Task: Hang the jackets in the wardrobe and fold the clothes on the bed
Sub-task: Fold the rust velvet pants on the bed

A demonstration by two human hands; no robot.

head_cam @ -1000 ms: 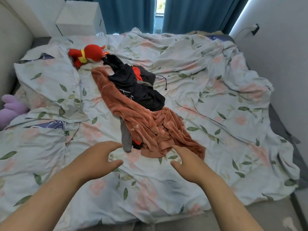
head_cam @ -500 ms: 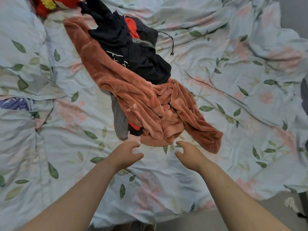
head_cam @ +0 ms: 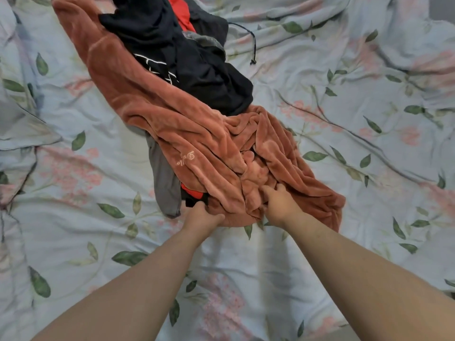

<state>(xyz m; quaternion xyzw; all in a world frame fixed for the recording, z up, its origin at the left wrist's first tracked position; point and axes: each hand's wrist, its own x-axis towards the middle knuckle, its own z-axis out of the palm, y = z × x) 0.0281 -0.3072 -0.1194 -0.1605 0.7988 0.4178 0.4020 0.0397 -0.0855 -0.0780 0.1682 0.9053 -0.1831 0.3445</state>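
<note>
A pale blue floral duvet cover (head_cam: 73, 217), printed with green leaves and pink blossoms, filled the frame and lay wrinkled along the left edge. Left of centre, a grey garment (head_cam: 163, 188) stuck out from beneath the pile of clothes and lay flat on the cover.

Just right of it, the left hand (head_cam: 202, 217) reached up from the lower part of the frame. Its fingers were curled over the near hem of a rust-coloured fleece garment (head_cam: 172, 124) and its thumb was tucked beneath, so it clutched that hem. A scrap of red fabric (head_cam: 193, 191) showed at the hem, just above the fingers.

The fleece ran in a long diagonal from the upper left of the frame down to the lower right of centre, bunched into deep folds at its near end, with pale embroidered lettering near the middle. A black garment (head_cam: 197, 67) with thin white lines lay on top of its upper half, at the top centre.

The right hand (head_cam: 279, 204), right of centre, had its fingers dug into the bunched folds of the fleece and grasped a handful of it.

Further right, a black drawstring (head_cam: 253, 48) trailed from the pile onto the cover.
</note>
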